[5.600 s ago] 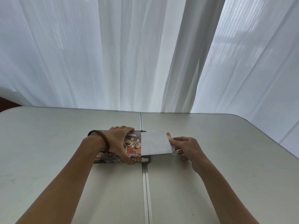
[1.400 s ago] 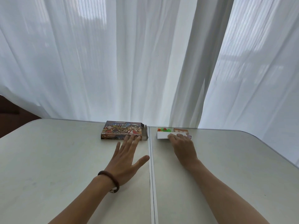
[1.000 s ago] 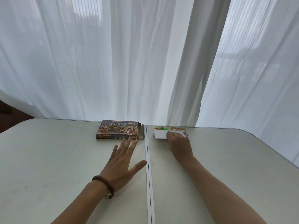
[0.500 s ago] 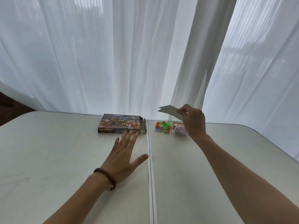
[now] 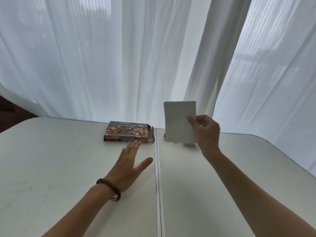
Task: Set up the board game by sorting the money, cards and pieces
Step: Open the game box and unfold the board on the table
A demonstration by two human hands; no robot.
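Observation:
A colourful game box (image 5: pixel 127 133) lies at the far edge of the white table (image 5: pixel 59 168), its right end flap open. My left hand (image 5: pixel 129 165) rests flat on the table just in front of the box, fingers straight. My right hand (image 5: pixel 206 132) pinches a folded white paper (image 5: pixel 179 123) and holds it upright above the table. The paper hides most of the tray of game pieces behind it; only a sliver of that tray (image 5: pixel 164 136) shows at the paper's left edge.
White curtains (image 5: pixel 119 57) hang right behind the table's far edge. A seam (image 5: pixel 159 185) runs down the middle of the table between my arms. The table's right corner is rounded.
My right hand lifted the white paper off the tray of pieces and turned it upright, facing me. My left hand has stayed flat near the box.

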